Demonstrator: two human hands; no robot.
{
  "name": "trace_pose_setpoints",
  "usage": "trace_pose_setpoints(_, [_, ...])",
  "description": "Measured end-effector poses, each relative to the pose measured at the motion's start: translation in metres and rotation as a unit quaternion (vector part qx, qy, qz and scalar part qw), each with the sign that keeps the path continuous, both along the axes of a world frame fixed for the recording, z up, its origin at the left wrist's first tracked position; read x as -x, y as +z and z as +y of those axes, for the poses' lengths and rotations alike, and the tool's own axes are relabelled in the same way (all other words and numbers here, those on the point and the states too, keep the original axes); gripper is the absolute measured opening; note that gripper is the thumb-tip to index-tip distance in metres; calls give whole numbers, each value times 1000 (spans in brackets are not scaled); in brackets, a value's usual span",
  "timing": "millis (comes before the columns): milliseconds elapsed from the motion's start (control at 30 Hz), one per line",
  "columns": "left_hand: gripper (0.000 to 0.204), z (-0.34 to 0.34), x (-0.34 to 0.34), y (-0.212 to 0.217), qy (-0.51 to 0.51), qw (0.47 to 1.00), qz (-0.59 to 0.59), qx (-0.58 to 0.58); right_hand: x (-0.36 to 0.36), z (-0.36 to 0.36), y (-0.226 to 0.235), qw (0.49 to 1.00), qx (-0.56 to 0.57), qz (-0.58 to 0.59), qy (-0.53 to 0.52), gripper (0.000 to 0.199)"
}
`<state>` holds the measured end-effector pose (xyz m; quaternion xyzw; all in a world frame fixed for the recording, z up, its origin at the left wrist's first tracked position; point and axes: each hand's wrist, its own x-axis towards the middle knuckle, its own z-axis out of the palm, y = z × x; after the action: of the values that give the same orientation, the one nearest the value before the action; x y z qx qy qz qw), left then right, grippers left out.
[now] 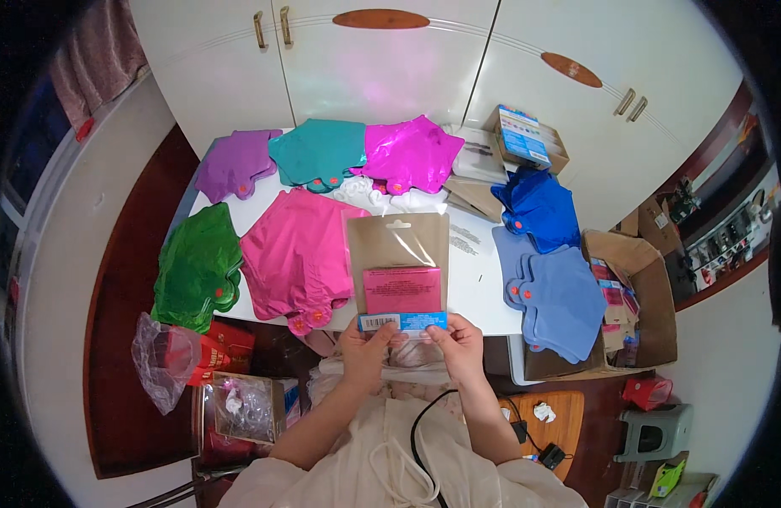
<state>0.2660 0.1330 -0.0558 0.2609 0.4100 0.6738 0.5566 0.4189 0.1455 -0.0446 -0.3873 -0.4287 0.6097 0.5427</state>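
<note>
While the packet (398,273) is held upright over the near edge of the white table (475,279), its lower rim is pinched by the left hand (363,345) at one corner and by the right hand (458,343) at the other, fingers closed on the blue strip along its bottom. A brown card back, a clear front and a folded pink piece inside are shown by the packet. Just left of the packet a pink foil stack (293,254) is laid, and further left a green one (198,267). To the packet's right pale blue foil shapes (553,296) are seen, hanging over an open cardboard box (653,296). Beyond the packet, purple (234,162), teal (319,152) and magenta (410,154) stacks are ranged along the far edge, with a dark blue stack (539,207) to their right
</note>
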Motion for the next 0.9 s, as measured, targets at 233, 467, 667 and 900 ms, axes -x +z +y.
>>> trace_pose_setpoints(233, [10,0,-2,1,12,1000,-17,2,7,-1,-10,999,-25,34,-30,5])
trace_pose_setpoints(467, [11,0,-2,-13,-30,993,-111,-23,16,-7,-35,995,-14,94,-20,12])
trace_pose_setpoints(667, [23,-6,44,-14,-94,990,85,-56,-32,20,0,988,-120,78,64,42])
trace_pose_setpoints(900, [27,-20,76,-16,-164,970,136,-121,-55,48,68,973,-61,-180,128,14])
